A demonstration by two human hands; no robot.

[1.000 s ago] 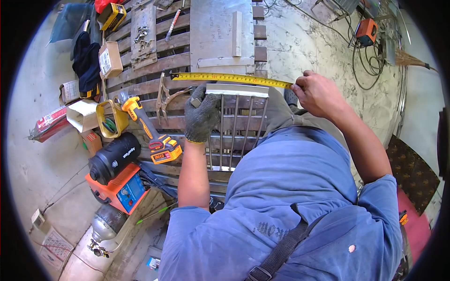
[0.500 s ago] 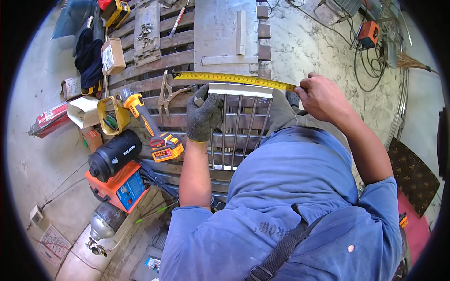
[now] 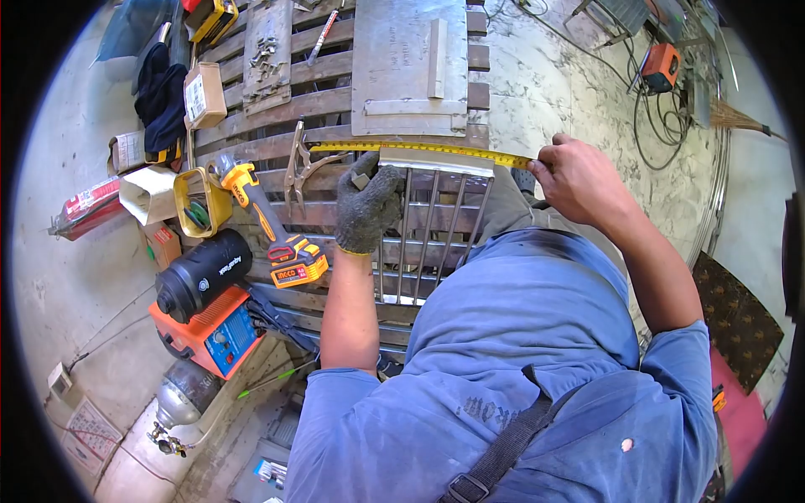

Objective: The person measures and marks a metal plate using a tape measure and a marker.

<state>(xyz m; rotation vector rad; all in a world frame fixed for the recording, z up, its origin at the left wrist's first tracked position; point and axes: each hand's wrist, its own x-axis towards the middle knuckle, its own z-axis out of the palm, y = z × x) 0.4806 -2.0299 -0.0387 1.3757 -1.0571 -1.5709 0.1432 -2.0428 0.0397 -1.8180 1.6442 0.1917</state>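
My left hand [image 3: 366,205], in a dark grey glove, is closed at the left end of a metal grate [image 3: 438,161] with several thin bars. A small grey block shows between its fingers; what exactly the fingers grip is partly hidden. My bare right hand [image 3: 579,178] pinches the right end of a yellow tape measure [image 3: 419,151]. The tape runs leftward just beyond the grate's top bar, over the slatted wooden pallet [image 3: 327,109]. Locking pliers [image 3: 300,172] lie at the tape's left end.
A yellow cordless grinder [image 3: 268,222] lies left of my left hand. Beyond the tape is a metal plate [image 3: 394,67] with a strip on it. Further left are a black bottle [image 3: 205,277], an orange machine [image 3: 210,335] and a yellow container [image 3: 201,201]. Cables lie at the upper right.
The tape's left part has dropped closer to the grate and lies straighter. The grate and my left hand have shifted slightly right in view; my right hand still pinches the tape.
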